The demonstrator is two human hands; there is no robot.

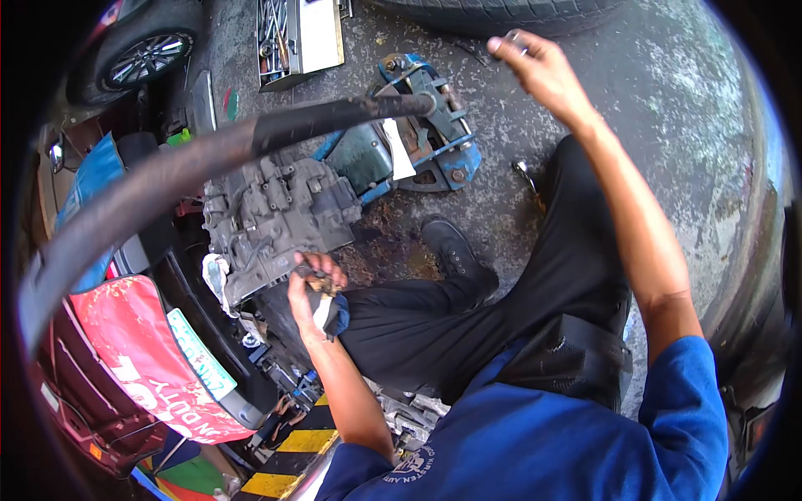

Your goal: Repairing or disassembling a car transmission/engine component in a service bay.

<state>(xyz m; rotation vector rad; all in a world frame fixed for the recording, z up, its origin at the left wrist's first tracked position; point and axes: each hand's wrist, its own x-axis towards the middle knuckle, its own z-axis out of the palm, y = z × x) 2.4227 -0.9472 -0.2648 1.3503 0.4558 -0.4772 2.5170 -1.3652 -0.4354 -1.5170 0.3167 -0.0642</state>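
My left hand (316, 282) is curled round a grimy, brownish crumpled thing, perhaps a rag, beside the lower edge of a grey gearbox (280, 213). White and blue cloth-like bits show just below those fingers. Stretched out far to the right, my right hand (543, 71) pinches a small shiny metal piece (518, 42), too small to name. It is held over the floor, close to a tyre (510, 12). The gearbox lies next to a blue floor jack (430, 125), whose long dark handle (276, 129) slants across the view.
A metal toolbox (299, 42) full of wrenches stands at the far left. To the left is a vehicle's rear with a red cover (138, 342). A small metal tool (525, 174) lies near my right knee. Yellow-black striping (301, 441) runs at lower left.
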